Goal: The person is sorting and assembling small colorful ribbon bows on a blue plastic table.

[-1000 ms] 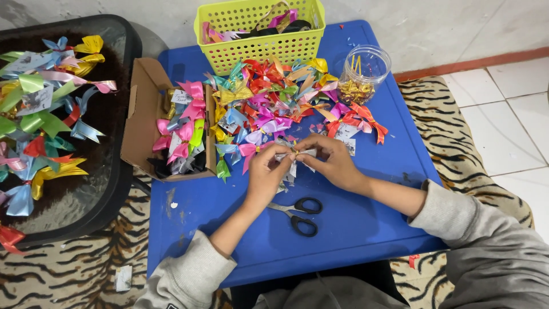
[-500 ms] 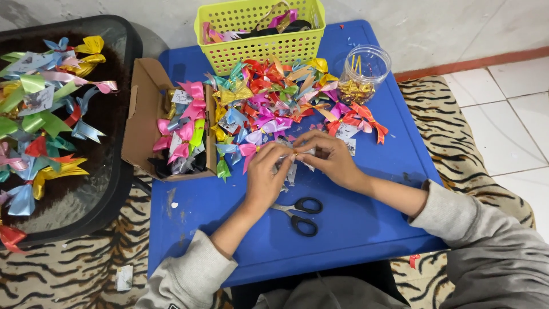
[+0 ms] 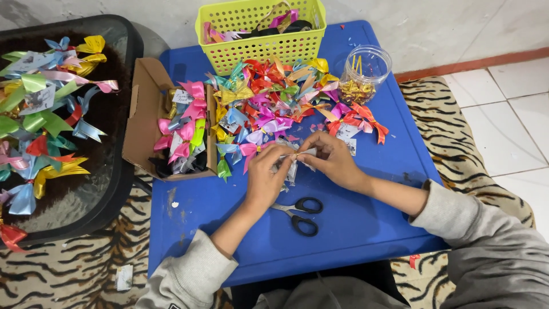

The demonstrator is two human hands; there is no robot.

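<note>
Blue table (image 3: pixel 366 229) on tiger-striped rug (image 3: pixel 74 269), heap of coloured ribbon bows (image 3: pixel 274 100) mid-table, yellow basket (image 3: pixel 260 34) behind, left hand (image 3: pixel 266 177) and right hand (image 3: pixel 331 160) pinching a silvery ribbon bow (image 3: pixel 294 161) together above table, black scissors (image 3: pixel 300 213) just below.

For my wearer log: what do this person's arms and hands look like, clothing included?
Both hands are bare: no gloves, and I can make out no rings or watch on the left hand or right hand. Each arm wears a loose grey sweatshirt sleeve, pushed up off the forearms.
</note>
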